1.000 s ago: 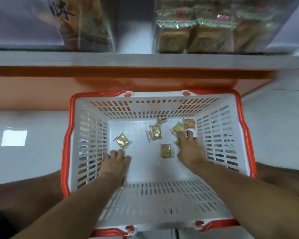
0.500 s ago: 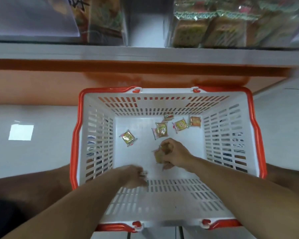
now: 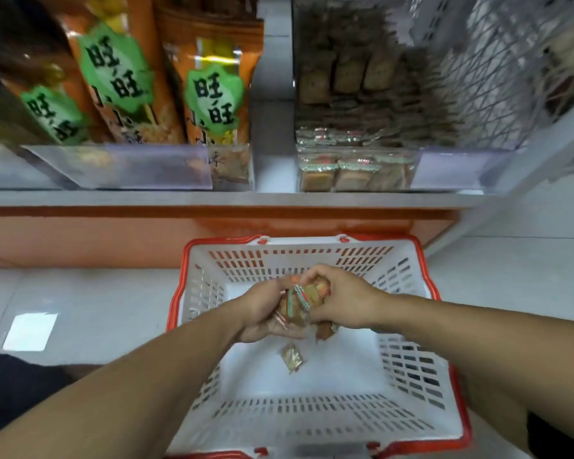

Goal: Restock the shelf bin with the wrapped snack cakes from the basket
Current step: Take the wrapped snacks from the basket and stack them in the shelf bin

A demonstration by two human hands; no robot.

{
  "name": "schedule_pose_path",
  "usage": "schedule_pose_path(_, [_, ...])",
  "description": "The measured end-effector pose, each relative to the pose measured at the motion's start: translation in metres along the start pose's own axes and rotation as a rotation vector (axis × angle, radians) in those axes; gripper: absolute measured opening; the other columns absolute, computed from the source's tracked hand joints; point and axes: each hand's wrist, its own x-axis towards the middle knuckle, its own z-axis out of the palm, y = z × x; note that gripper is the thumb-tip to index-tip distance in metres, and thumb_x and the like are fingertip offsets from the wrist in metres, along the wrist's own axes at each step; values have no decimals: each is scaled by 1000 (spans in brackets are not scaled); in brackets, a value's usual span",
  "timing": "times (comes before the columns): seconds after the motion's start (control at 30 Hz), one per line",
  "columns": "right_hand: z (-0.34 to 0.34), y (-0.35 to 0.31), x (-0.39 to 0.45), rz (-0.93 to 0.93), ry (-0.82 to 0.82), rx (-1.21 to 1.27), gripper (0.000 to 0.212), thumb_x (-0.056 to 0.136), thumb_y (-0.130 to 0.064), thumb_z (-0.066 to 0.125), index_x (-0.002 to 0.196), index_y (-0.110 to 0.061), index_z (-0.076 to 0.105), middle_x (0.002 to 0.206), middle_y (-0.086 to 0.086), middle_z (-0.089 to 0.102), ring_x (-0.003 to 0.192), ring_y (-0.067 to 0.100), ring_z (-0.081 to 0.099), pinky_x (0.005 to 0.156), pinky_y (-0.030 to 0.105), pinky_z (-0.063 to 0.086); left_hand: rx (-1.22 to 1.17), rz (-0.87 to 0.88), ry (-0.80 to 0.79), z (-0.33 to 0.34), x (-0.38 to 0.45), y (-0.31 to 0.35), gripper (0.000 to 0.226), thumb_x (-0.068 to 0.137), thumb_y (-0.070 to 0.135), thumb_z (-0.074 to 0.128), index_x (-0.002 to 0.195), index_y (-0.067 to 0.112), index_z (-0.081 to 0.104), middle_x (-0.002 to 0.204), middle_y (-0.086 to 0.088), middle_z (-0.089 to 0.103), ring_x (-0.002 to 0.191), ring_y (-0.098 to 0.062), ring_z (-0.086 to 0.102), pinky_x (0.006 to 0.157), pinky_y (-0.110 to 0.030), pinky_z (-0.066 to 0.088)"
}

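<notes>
A white basket with a red rim (image 3: 421, 402) stands on the floor below the shelf. Above its middle my left hand (image 3: 262, 313) and my right hand (image 3: 345, 301) meet around a bunch of wrapped snack cakes (image 3: 304, 301); the left cups them from below, the right grips them from the side. One wrapped cake (image 3: 291, 357) lies loose on the basket floor. The clear shelf bin (image 3: 355, 127) above holds rows of the same cakes.
Orange snack bags (image 3: 209, 84) with green labels fill the clear bin to the left. A wire rack (image 3: 497, 74) stands right of the cake bin. An orange kickboard (image 3: 113, 236) runs under the shelf edge. White tiled floor surrounds the basket.
Both hands have come up from the basket floor and joined, holding cakes gathered there. The view has tilted up, so the shelf bins show.
</notes>
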Motion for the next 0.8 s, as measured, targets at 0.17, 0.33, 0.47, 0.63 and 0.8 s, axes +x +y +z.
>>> schedule_pose_path(0.17, [-44,-57,-62,-225,198,-339,50,69,-28,85,102,-38,50,110,-6,59,95,9,59,73,20,47,-10,198,-229,51,-73,56,40,96,48,61,122,20,73,128,-20,70,106,-40,71,88,-57,60])
schedule_pose_path(0.33, [-67,-100,-109,-310,167,-188,52,64,-21,93,103,-35,62,93,-8,74,75,5,72,69,31,62,229,372,-56,83,-125,85,38,85,19,79,121,14,66,115,-23,74,100,-48,72,81,-57,62])
schedule_pose_path(0.47, [-78,-118,-116,-378,190,-65,62,60,-20,97,113,-31,66,100,-7,76,93,7,72,87,30,58,93,392,30,83,-145,101,31,89,6,61,120,2,66,112,-31,71,87,-35,67,67,-41,58])
schedule_pose_path(0.63, [-88,-119,-115,-479,378,160,38,68,-24,93,98,-32,71,92,-7,77,87,12,74,84,41,61,-94,431,-47,87,-152,124,23,86,12,60,107,14,69,91,-12,75,63,-18,70,56,-32,62])
schedule_pose_path(0.8, [-96,-122,-117,-537,382,455,46,68,-40,86,111,-40,70,104,-2,76,95,19,74,78,38,62,-184,472,-38,95,-152,131,20,90,12,60,108,10,67,93,-17,73,78,-25,71,52,-33,61])
